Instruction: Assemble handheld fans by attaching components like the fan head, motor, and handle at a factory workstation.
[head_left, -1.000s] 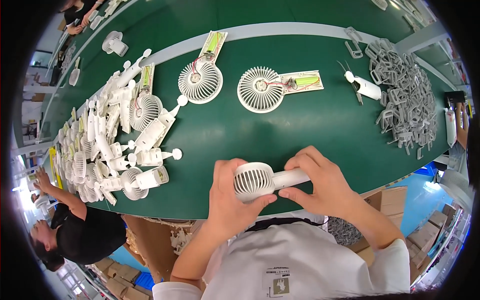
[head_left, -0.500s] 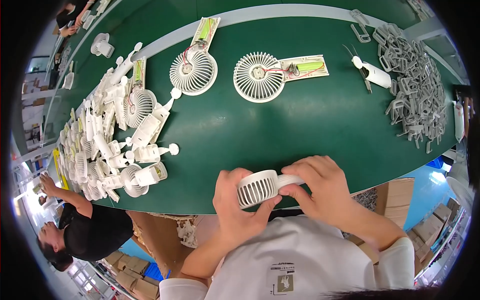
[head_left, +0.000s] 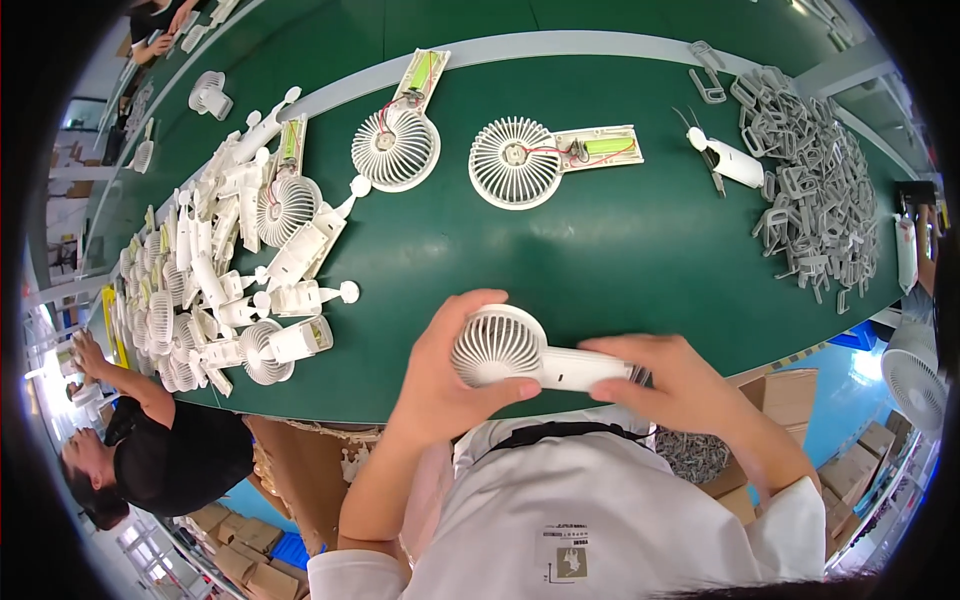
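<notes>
A white handheld fan (head_left: 565, 368) lies level between my hands, just above the near edge of the green table. My left hand (head_left: 436, 372) wraps round its caged head, thumb along the lower rim. At the other end my right hand (head_left: 672, 375) pinches the handle between thumb and fingers. A small grey piece (head_left: 641, 376) shows at the handle's tip, partly hidden by that hand. Beyond lie two fan halves, one at the middle (head_left: 516, 165) and another to its left (head_left: 394, 150), each with a green battery and red wires exposed.
White fan parts (head_left: 215, 250) are heaped on the left. Grey loop-shaped clips (head_left: 815, 190) form a pile at the right, beside a white handle shell (head_left: 738, 163) resting with a dark tool. A co-worker (head_left: 185, 450) sits at left. Cardboard boxes (head_left: 785, 405) stand below the table edge.
The fan has turned so its ribbed face and handle side show, and it has risen slightly. My right hand has shifted outward to the handle's end, where a grey piece now shows.
</notes>
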